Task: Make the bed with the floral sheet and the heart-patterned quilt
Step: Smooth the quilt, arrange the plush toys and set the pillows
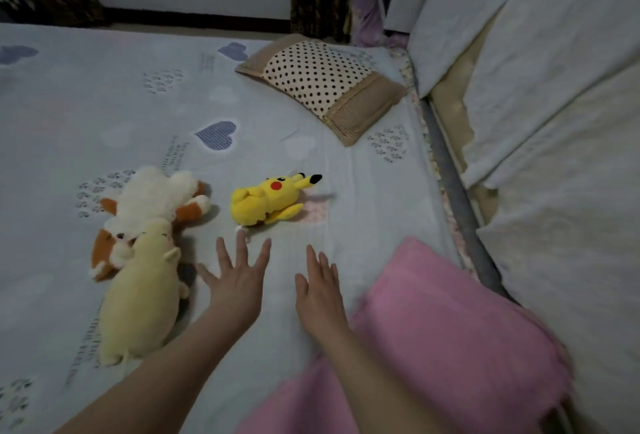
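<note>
The pale blue heart-patterned quilt lies spread flat over the bed. My left hand is open with fingers spread, just short of a yellow plush toy lying on the quilt. My right hand is open beside it, fingers straight, over the quilt. Neither hand holds anything. A strip of floral sheet shows along the bed's right edge.
A pale yellow plush and a white-and-brown plush lie left of my hands. A polka-dot pillow sits at the far right of the bed. A pink blanket lies under my right forearm. A padded headboard stands on the right.
</note>
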